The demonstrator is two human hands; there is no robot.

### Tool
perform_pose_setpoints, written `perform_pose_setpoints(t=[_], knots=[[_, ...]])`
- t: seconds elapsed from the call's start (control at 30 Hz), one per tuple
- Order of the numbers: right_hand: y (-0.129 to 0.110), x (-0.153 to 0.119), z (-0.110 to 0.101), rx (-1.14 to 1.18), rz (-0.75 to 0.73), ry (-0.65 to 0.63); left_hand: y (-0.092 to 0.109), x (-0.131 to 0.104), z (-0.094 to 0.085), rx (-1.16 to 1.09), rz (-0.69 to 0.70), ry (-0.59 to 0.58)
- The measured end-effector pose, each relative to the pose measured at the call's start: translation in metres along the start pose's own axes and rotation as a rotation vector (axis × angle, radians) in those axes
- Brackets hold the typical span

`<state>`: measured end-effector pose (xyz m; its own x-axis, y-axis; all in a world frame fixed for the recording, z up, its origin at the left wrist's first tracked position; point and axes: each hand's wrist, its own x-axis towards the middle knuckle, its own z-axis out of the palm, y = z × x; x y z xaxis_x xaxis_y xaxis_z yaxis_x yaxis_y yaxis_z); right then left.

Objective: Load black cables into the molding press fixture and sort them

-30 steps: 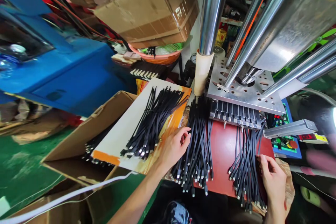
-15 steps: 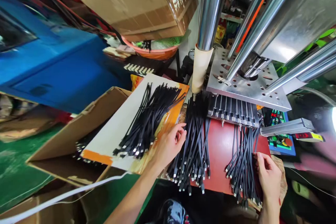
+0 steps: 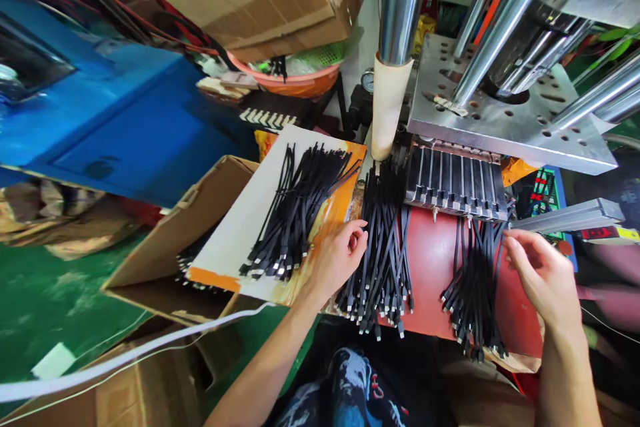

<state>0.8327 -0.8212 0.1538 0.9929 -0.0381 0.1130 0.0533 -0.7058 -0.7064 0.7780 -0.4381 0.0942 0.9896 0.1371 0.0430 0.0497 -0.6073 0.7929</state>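
Observation:
My left hand (image 3: 345, 257) is closed in a loose curl at the left edge of the middle bundle of black USB cables (image 3: 383, 260). Nothing shows between its fingers. My right hand (image 3: 543, 273) is beside the upper part of the right bundle of black cables (image 3: 477, 280), thumb and fingers drawn together near the metal mould (image 3: 455, 180). Whatever is at those fingertips is too small to make out. The right bundle hangs out from under the mould's front edge, its metal-tipped plugs toward me.
Another cable pile (image 3: 300, 213) lies on a white and orange board (image 3: 225, 240) above an open carton (image 3: 150, 260). A perforated press plate (image 3: 525, 107) with steel columns stands over the mould. A metal bar (image 3: 575, 213) juts out at right. The bench top is red (image 3: 430, 260).
My right hand has moved up along the right cable bundle, from beside its middle to near the mould. My left hand keeps its place and curl. The whole view has shifted slightly.

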Motion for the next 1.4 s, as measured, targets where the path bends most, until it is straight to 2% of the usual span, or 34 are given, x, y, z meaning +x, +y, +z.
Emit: perform_pose_setpoints(t=[0.1,0.2,0.33,0.4,0.47,0.5,0.57,0.67,0.77,0.87,0.97,1.03,1.2,1.3,1.4], knots=[[-0.042,0.053,0.014,-0.176,-0.285,-0.004,-0.001,0.000,0.000,0.013,0.013,0.011],[-0.061,0.117,0.042,-0.329,-0.464,0.013,-0.002,0.000,0.000,0.024,0.025,0.016],[-0.069,0.188,0.081,-0.456,-0.524,0.093,-0.002,0.001,0.001,0.034,0.027,0.013],[-0.075,0.206,0.091,-0.458,-0.535,0.112,-0.002,0.001,0.001,0.040,0.034,0.010],[-0.083,0.205,0.093,-0.462,-0.514,0.140,-0.002,0.002,0.001,0.042,0.044,0.007],[-0.086,0.196,0.090,-0.474,-0.488,0.160,-0.002,0.002,0.001,0.042,0.049,0.008],[-0.091,0.161,0.080,-0.506,-0.437,0.195,-0.003,0.002,0.000,0.043,0.054,0.009],[-0.093,0.080,0.056,-0.461,-0.392,0.260,-0.004,0.002,0.001,0.051,0.061,0.007],[-0.091,0.000,0.031,-0.122,-0.285,0.274,-0.008,0.002,0.001,0.055,0.063,-0.010],[-0.083,-0.052,0.014,0.259,-0.054,0.165,-0.011,0.003,0.002,0.060,0.047,-0.012],[-0.071,-0.080,0.005,0.640,0.245,0.063,-0.013,0.005,0.003,0.064,0.057,-0.003],[-0.066,-0.094,0.002,0.826,0.368,0.032,-0.013,0.006,0.003,0.076,0.064,-0.003],[-0.062,-0.125,0.002,0.953,0.440,0.060,-0.011,0.007,0.001,0.122,0.049,0.015],[-0.036,-0.138,-0.001,0.936,0.455,0.159,-0.010,0.010,0.003,0.126,0.040,0.008],[0.020,-0.150,-0.010,0.593,0.470,0.440,-0.007,0.010,0.006,0.101,0.019,0.029]])
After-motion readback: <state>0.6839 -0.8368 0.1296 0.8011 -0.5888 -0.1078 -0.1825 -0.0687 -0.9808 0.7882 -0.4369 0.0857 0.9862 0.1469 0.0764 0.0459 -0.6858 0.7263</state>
